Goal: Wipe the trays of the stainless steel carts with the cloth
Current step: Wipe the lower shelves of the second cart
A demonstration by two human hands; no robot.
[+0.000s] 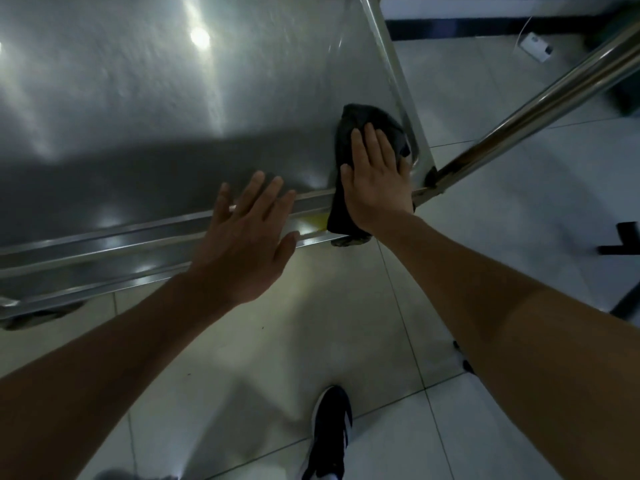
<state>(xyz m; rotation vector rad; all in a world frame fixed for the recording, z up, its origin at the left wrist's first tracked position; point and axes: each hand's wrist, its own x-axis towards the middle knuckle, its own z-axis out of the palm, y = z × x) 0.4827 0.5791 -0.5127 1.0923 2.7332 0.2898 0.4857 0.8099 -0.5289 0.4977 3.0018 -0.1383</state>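
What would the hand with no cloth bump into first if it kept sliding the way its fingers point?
Probably nothing soon. The left hand points out across the bare steel tray, past the near rim. That way looks free as far as the picture shows.

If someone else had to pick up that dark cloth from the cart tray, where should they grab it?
Probably the bunched far end of the cloth, coming from above. The right hand lies flat on its middle, and the near end hangs over the tray rim, so the raised folds beyond the fingertips offer the freest grip.
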